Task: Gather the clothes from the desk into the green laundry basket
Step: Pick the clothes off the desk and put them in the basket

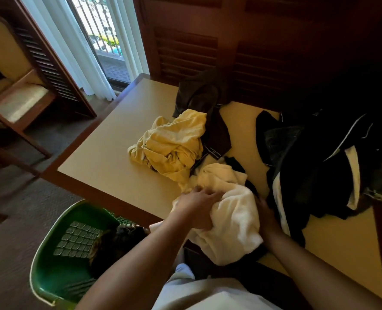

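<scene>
The green laundry basket (pixel 51 253) sits near left on the floor. At the near edge of the desk (pixel 118 142), the left hand (pixel 199 206) curls its fingers into a white garment (pixel 234 222). The right hand (pixel 267 217) flanks it, fingers hidden. Soft and floppy, the garment probably needs bunching from both sides. Farther off lie a yellow garment (pixel 174 144) and dark clothes (pixel 308 164).

One white garment (pixel 232 218) in the grip. Beyond it one yellow garment (pixel 172 144), one brown garment (pixel 199 92); rightward one black heap (pixel 308 166). Leftward one green basket (pixel 49 271).
</scene>
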Demonstrator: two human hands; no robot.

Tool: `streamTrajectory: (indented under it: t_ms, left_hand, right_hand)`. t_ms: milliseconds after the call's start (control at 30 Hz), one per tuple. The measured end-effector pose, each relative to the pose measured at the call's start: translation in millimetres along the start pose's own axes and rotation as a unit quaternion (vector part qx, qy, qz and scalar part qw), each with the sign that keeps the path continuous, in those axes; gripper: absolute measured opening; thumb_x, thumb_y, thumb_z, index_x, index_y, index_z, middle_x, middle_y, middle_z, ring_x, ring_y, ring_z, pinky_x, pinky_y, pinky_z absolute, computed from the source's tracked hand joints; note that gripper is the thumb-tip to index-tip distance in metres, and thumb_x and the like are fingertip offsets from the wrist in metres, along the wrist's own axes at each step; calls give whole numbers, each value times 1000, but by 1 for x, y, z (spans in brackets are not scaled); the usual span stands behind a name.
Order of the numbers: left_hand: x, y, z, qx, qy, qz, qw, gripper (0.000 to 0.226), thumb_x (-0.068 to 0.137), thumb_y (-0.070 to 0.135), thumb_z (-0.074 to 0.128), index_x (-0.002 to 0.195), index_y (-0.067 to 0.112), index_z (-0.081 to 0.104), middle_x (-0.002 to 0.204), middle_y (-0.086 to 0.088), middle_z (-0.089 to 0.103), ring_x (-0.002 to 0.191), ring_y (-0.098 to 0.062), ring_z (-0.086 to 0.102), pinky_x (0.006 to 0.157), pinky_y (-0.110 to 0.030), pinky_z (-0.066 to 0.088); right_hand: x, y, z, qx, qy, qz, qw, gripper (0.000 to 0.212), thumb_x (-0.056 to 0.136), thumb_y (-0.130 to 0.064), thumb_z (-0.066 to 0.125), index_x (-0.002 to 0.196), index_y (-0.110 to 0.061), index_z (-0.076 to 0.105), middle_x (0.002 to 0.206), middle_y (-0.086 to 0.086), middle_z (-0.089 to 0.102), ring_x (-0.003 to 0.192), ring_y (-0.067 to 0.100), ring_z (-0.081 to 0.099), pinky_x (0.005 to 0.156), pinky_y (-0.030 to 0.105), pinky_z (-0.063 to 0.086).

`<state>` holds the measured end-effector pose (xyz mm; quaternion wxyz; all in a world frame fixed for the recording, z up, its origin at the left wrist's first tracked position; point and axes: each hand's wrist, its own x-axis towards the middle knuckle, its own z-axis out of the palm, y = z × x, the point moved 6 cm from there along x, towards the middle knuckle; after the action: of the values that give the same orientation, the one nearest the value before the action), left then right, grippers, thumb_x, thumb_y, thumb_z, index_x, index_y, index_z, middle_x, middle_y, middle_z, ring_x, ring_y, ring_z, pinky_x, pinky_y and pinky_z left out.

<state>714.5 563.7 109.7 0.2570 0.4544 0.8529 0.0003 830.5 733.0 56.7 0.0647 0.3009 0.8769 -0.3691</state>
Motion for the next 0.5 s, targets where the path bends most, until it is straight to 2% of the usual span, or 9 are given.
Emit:
streamTrajectory:
  t_ms: [67,100,167,233,333,433,500]
  left_hand:
    - [-8,-2,-4,-26,34,-7,999,86,74,49,77,148,55,34,137,9,55,124,-26,50,88,-42,53]
    - [-15,-5,-3,-35,53,-12,998,80,76,50,75,147,55,38,131,10,59,118,-24,52,84,-38,53]
    - [-34,-17,3,-53,64,-50,995,80,73,53,72,145,58,38,123,12,63,113,-22,55,81,-36,52]
    - [-57,-27,10,-96,82,-82,989,82,70,55,70,144,61,36,125,14,64,114,-21,56,80,-35,52]
    - [-98,-48,21,-146,111,-134,974,82,66,58,68,141,64,36,129,17,62,115,-20,59,82,-40,56]
    - [-140,-79,34,-174,145,-170,959,79,66,54,71,140,60,44,131,18,62,113,-18,60,80,-41,56]
    - [-170,-105,47,-206,158,-207,943,77,65,50,73,138,57,48,126,18,63,110,-17,60,80,-40,55]
  right_hand:
    - [-5,-4,-4,-32,0,14,999,83,78,-64,44,148,-19,43,152,14,45,139,40,42,115,57,31]
    - [-6,-8,-3,-55,2,10,998,90,73,-70,38,148,-21,43,149,14,48,137,39,45,114,55,34]
    - [-8,-17,3,-99,-19,-2,995,73,84,-59,49,145,-20,45,140,16,55,128,37,52,108,50,40]
    - [-10,-25,14,-119,-36,-14,992,50,97,-35,58,142,-16,47,134,16,58,123,36,54,100,44,44]
    - [-22,-49,23,-139,-1,-71,988,31,101,-28,56,131,-21,55,126,7,63,111,30,61,88,40,51]
    - [-40,-72,41,-136,2,-124,983,44,92,-24,68,133,-29,54,132,2,62,112,28,62,89,44,53]
    - [-49,-86,52,-109,-4,-126,986,51,82,-24,76,129,-31,56,127,0,63,108,26,63,82,39,53]
